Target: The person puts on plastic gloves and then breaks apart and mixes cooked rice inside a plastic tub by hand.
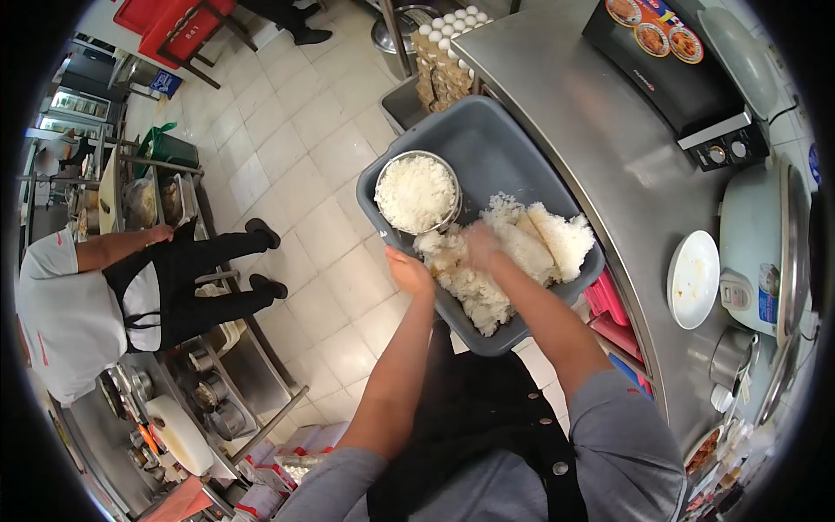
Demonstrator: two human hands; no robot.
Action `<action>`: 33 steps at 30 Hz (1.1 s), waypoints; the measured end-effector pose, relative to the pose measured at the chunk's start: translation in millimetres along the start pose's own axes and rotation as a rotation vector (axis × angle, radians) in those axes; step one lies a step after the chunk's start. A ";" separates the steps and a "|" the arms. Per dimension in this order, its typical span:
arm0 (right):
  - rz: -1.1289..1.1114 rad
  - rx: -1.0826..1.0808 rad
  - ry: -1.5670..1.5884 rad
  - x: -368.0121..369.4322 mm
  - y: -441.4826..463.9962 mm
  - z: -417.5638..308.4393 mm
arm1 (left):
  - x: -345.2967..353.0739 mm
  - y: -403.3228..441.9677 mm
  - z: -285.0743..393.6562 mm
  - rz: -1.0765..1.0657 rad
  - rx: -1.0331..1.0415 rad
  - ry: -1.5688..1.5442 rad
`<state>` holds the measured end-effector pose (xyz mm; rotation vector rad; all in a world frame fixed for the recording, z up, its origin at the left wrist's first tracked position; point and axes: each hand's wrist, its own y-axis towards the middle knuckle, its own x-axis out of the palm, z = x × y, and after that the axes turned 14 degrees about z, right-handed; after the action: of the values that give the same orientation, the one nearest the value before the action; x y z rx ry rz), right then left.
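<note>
A grey plastic basin (497,137) stands in front of me with a mass of cooked white rice (531,239) in its near half. Inside it, at the left wall, is a round metal bowl (458,193) heaped with rice. My right hand (478,246) is down at the loose rice just beside the bowl, smeared by motion, so its fingers cannot be made out. At the basin's left rim is my left hand (409,270), fingers stretched out below the bowl. Nothing shows in that hand.
Along the right runs a steel counter (557,104) with a microwave (674,78), a white plate (693,280) and a large rice cooker (752,252). Egg trays (444,74) stand beyond the basin. A co-worker (87,304) stands at the left by steel shelving.
</note>
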<state>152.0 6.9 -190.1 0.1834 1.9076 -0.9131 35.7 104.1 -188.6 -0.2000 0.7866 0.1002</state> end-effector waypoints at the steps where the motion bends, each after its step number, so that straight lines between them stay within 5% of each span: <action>1: 0.161 0.075 0.098 9.2 -16.9 -1.2 | -1.6 -1.4 2.5 -0.007 0.002 -0.005; 2: 0.320 0.148 0.195 17.1 -32.2 -1.5 | -4.5 -2.9 4.9 -0.017 -0.004 -0.002; 9: 0.331 0.107 0.292 26.3 -103.1 33.4 | -5.9 -2.2 4.9 -0.021 0.012 -0.044; 11: 0.279 0.365 0.368 17.8 -112.2 39.8 | -2.9 -1.1 0.6 0.009 0.055 -0.065; 16: 0.262 0.452 0.314 -18.4 -122.1 28.4 | 4.4 3.3 -16.1 0.058 0.197 -0.194; 18: 0.255 0.457 0.289 -22.4 -121.8 23.7 | 1.7 5.2 -15.0 0.009 0.182 -0.024; 21: 0.112 0.258 0.085 -25.1 -120.8 19.4 | -2.3 1.8 -7.8 -0.008 0.150 0.041; 23: 0.344 0.121 0.024 -15.0 -120.1 16.4 | -3.6 0.8 -5.6 -0.002 0.143 0.052; 27: 0.371 0.111 -0.011 -11.1 -109.7 26.1 | -4.2 1.5 -4.1 0.006 0.136 0.021; 30: 0.181 0.066 -0.059 -25.2 -107.3 22.1 | -5.4 1.9 -3.5 -0.020 0.124 0.003; 33: 0.379 0.059 0.029 -46.2 -104.4 -11.5 | -0.7 4.9 -12.1 -0.036 0.105 -0.066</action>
<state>117.0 -47.8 -95.5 0.5747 1.7902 -0.7107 26.1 106.3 -197.2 -0.1108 0.7199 0.0307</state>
